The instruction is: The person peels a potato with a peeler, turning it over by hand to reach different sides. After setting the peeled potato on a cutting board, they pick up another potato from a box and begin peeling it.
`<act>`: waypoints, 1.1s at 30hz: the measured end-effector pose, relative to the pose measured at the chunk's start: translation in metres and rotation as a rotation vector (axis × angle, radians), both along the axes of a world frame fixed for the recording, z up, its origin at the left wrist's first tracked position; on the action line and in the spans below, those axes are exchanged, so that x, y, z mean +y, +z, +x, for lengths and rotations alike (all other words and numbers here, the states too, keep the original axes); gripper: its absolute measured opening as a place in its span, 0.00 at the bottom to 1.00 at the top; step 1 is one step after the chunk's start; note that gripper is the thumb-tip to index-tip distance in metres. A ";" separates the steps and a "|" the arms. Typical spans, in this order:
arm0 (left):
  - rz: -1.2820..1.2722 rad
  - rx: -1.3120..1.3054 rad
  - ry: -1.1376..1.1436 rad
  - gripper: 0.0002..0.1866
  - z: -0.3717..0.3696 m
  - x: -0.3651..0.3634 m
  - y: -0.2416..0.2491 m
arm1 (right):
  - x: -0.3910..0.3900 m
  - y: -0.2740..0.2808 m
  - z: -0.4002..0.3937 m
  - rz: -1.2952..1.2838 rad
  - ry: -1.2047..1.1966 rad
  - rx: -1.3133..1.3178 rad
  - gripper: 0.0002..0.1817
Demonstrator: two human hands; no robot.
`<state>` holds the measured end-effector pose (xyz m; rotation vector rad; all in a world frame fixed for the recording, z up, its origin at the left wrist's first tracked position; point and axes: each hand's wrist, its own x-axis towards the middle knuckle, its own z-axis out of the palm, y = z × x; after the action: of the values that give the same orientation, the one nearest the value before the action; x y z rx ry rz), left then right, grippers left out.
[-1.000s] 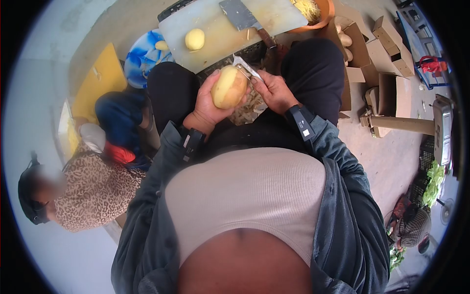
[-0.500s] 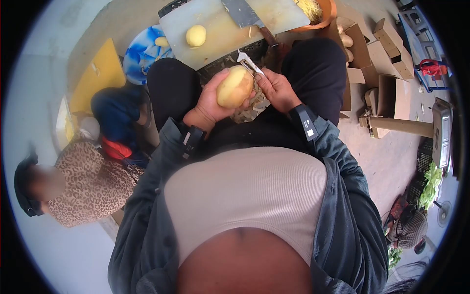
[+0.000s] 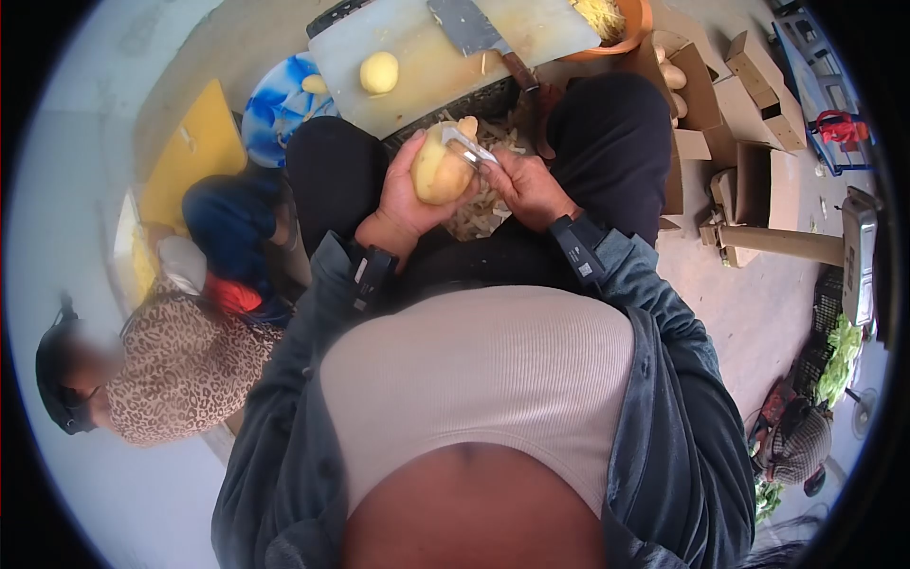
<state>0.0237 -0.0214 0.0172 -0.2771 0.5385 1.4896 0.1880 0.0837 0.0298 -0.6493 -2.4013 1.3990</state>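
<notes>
A partly peeled potato [image 3: 439,178] sits in my left hand [image 3: 402,196], fingers wrapped round its left side and underneath. My right hand [image 3: 534,190] is closed on the handle of a peeler [image 3: 470,149], whose head lies against the potato's upper part. A strip of peel [image 3: 467,125] sticks up by the blade. Below both hands, between my knees, is a heap of peelings [image 3: 482,216]. Beyond them lies a white cutting board [image 3: 427,81] bearing a peeled potato [image 3: 379,72] and a cleaver [image 3: 466,27] with a dark handle.
A blue-and-white basin [image 3: 275,104] holding a potato stands left of the board. At upper right are an orange bowl [image 3: 637,27] of shreds and a cardboard box [image 3: 701,112] with potatoes. A person in a leopard-print top [image 3: 185,370] sits at left; another person [image 3: 796,441] is at far right.
The peeler has moved left from the potato's upper right edge onto its top face, and a strip of peel now rises there. The potato has turned and shifted slightly left.
</notes>
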 end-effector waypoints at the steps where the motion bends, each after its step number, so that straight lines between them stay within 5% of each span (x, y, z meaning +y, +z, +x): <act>1: 0.012 0.000 -0.023 0.22 0.000 0.000 -0.001 | 0.000 0.000 -0.001 -0.002 0.001 -0.001 0.14; 22: -0.081 -0.010 0.037 0.25 0.002 -0.003 -0.015 | -0.008 -0.012 -0.004 0.021 0.112 -0.055 0.13; 24: -0.094 -0.017 0.049 0.25 -0.001 -0.001 -0.020 | -0.013 -0.016 -0.006 0.005 0.125 0.090 0.13; 26: 0.098 -0.039 0.092 0.26 -0.008 0.002 -0.037 | -0.018 -0.012 -0.007 -0.013 0.219 -0.019 0.13; 30: 0.100 -0.121 0.130 0.27 -0.007 0.005 -0.016 | -0.016 -0.005 -0.008 -0.014 0.301 -0.167 0.14; 33: 0.048 -0.083 0.150 0.27 -0.008 0.005 -0.009 | -0.009 -0.008 -0.005 -0.043 0.355 -0.030 0.12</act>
<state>0.0161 -0.0167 0.0086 -0.3464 0.4225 1.6266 0.1833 0.0742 0.0217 -0.2610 -2.6101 1.5859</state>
